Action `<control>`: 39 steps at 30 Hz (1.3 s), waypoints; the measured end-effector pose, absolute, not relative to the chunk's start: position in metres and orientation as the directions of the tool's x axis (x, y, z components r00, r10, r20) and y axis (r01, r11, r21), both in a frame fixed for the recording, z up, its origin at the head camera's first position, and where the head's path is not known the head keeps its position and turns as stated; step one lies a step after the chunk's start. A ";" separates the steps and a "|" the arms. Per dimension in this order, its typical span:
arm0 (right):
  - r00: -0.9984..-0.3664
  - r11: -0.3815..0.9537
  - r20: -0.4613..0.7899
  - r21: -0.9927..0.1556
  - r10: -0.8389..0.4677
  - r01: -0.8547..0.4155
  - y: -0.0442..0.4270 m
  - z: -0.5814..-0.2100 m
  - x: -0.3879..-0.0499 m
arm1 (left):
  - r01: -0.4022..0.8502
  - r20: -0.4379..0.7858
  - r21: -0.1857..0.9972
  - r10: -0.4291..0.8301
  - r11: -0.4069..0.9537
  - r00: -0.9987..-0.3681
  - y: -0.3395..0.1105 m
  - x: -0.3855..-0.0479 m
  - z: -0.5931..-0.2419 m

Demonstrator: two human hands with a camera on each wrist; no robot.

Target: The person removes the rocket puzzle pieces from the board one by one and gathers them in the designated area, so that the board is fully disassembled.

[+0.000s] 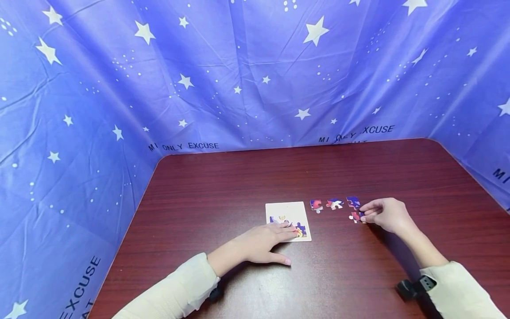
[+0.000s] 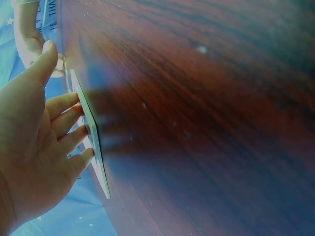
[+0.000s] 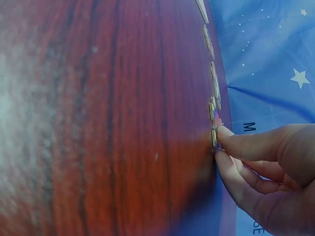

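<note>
A white puzzle board [image 1: 283, 209] lies near the middle of the table, its lower part filled with colourful pieces. My left hand [image 1: 264, 243] rests on it with fingers stretched out, covering part of the picture; the thumb points away over the table. In the left wrist view the fingertips of the left hand [image 2: 42, 132] touch the face of the board [image 2: 101, 162]. To the right, my right hand [image 1: 386, 215] pinches a dark blue puzzle piece [image 1: 362, 216] between thumb and fingers, beside a red-and-white puzzle piece [image 1: 355, 218]. In the right wrist view, the right hand [image 3: 275, 172] partly hides the pinched piece.
Between board and right hand lie a red-and-purple piece [image 1: 316, 205], a white-and-blue piece [image 1: 335, 204] and a dark blue piece [image 1: 353, 202]. Beneath everything is a dark red wooden table [image 1: 223, 181]. A blue star-printed curtain [image 1: 247, 75] hangs around its back and sides.
</note>
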State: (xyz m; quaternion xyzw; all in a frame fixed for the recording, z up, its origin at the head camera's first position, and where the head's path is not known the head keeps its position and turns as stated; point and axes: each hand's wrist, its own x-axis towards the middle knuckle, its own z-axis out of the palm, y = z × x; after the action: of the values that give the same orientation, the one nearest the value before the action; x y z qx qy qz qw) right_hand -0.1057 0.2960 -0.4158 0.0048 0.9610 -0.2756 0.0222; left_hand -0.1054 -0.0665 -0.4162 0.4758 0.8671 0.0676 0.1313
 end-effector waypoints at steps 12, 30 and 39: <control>-0.999 0.863 -0.015 -0.505 -0.038 -0.025 0.297 -0.416 -0.106 | 0.810 -0.161 0.238 0.845 0.535 -0.510 -0.066 -0.104 -0.416; -0.995 0.777 0.017 -0.624 -0.098 -0.087 0.260 -0.396 -0.109 | 0.836 -0.089 0.259 0.873 0.485 -0.479 -0.059 -0.114 -0.411; -0.978 0.734 0.027 -0.657 -0.206 -0.173 0.219 -0.400 -0.123 | 0.840 -0.092 0.258 0.877 0.478 -0.471 -0.070 -0.111 -0.409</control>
State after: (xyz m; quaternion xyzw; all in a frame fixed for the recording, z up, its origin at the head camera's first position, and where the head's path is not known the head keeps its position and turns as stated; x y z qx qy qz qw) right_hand -0.1233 0.2193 -0.4002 -0.1018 0.9308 -0.3502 0.0235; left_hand -0.1109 -0.0702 -0.4092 0.5032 0.8530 0.0888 0.1063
